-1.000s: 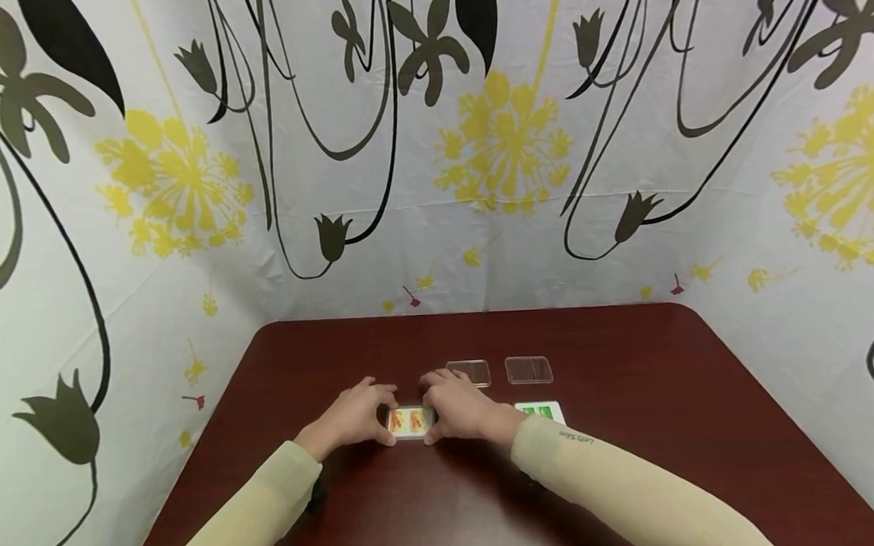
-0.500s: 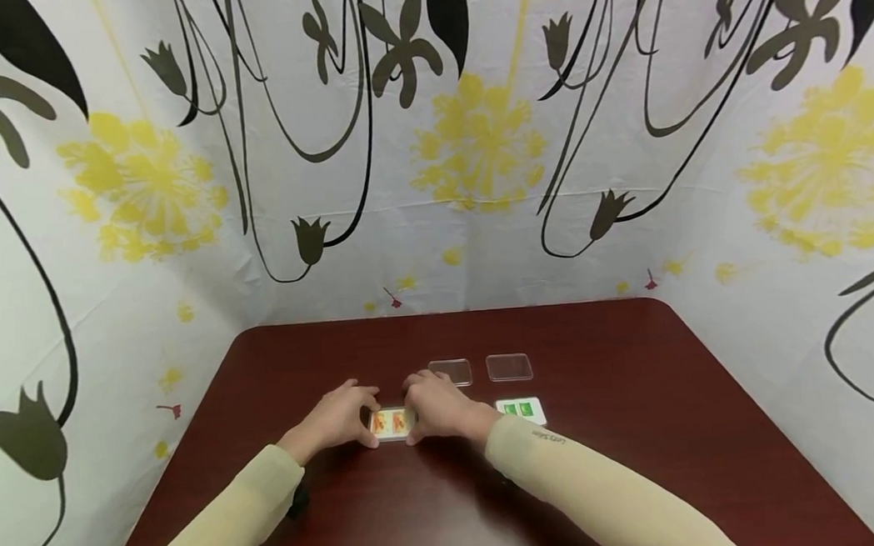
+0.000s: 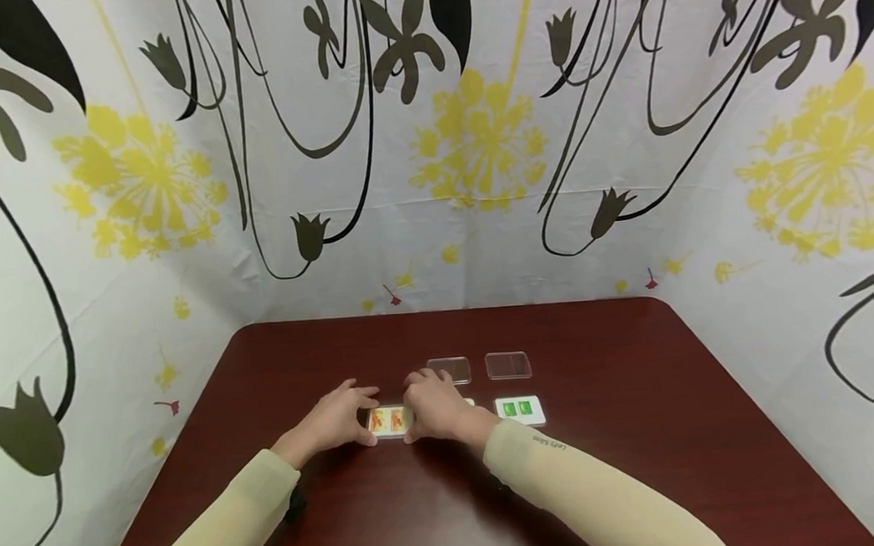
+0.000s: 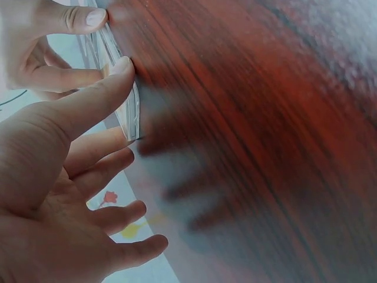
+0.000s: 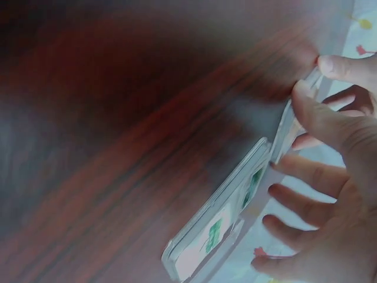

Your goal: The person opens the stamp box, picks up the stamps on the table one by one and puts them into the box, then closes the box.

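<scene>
A flat clear plastic case with two orange pictures lies on the table in front of me. My left hand pinches its left end between thumb and fingers. The right hand grips the opposite end the same way and hides it. In the left wrist view, the case's clear layered edge shows under the thumb, while the other left fingers spread loosely. A second case with two green pictures lies to the right, apart from the hands; the right wrist view shows its clear rim.
Behind the hands lie two clear plastic pieces that look like shallow lids; the right hand partly covers the left one. A pale bit shows behind the right hand. The dark red table ends at a patterned cloth.
The head view has turned slightly, so everything sits further left in it. Both hands keep their grip on the orange-pictured case, with hardly any shift.
</scene>
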Available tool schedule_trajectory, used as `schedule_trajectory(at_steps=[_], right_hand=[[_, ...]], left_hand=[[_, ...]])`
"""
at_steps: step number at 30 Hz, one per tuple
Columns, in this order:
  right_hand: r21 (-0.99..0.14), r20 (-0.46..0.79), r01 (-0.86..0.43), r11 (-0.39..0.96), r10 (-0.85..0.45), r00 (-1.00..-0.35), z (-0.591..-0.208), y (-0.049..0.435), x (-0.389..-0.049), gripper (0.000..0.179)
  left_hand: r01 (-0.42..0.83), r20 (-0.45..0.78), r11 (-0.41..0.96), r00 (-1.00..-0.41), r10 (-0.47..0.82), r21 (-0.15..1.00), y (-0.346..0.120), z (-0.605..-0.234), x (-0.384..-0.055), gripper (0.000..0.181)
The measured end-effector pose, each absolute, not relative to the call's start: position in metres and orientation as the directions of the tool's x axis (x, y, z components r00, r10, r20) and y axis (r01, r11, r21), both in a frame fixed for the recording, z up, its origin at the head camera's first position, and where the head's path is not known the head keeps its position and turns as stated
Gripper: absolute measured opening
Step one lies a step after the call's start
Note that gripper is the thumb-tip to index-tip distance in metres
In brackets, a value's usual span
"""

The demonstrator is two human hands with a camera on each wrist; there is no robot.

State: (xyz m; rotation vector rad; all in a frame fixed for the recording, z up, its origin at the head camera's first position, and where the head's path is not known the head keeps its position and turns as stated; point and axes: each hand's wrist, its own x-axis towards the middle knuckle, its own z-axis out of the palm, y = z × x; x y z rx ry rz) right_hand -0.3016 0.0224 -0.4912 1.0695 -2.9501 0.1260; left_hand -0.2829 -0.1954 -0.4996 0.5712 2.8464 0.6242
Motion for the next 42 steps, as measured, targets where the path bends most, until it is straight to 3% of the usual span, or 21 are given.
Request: schedule_trajectory(at_steps=[6,17,25,34,42], right_hand=[[-0.114,0.016,-0.584,0.804,-0.586,-0.81,-0.49,0.023,-0.3,0.047],[-0.131,-0.007,-0.588,0.798,-0.593,-0.805,-0.482,0.033,-0.3,0.065],[-0.13,0.007,-0.605,0.786,-0.609,-0.793,-0.47,0.058,-0.313,0.06],[-0.082,0.006,-0.604,0.793,-0.605,-0.796,-0.464,0.092,-0.33,0.063],[-0.048,0.081,-0.613,0.788,-0.609,-0.789,-0.476,0.115,-0.346,0.062]], left_hand=[[0.365,-0.087,0.848,-0.9,0.427,0.384,-0.194,-0.496,-0.286,0.061],[0.356,-0.12,0.869,-0.901,0.416,0.345,-0.191,-0.487,-0.284,0.071],[0.38,-0.035,0.829,-0.902,0.431,0.411,-0.182,-0.469,-0.285,0.06],[0.381,0.009,0.827,-0.91,0.415,0.414,-0.155,-0.466,-0.297,0.061],[0.381,0.041,0.844,-0.917,0.396,0.379,-0.139,-0.47,-0.313,0.064]])
